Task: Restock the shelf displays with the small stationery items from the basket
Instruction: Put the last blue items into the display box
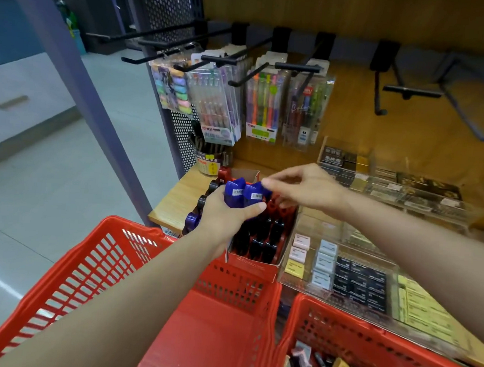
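Gripping two blue items (244, 194) in its curled fingers, the left hand (227, 211) holds them above a red display box (254, 262) on the wooden shelf (174, 199), while the right hand (305, 187) pinches the top of the nearer one. Clear trays of erasers (343, 269) sit beside the box, pen packs (240, 103) hang from black hooks (299, 67) above, and two red baskets (94, 262) stand below, over a pale tiled floor (64, 189).

Access over shelf (172, 199) front edge — open above red display box (254, 262). Obstacles: hanging pen packs (261, 108) at the back edge; clear acrylic bins (340, 263) just right; two red baskets (93, 270) against the front edge.
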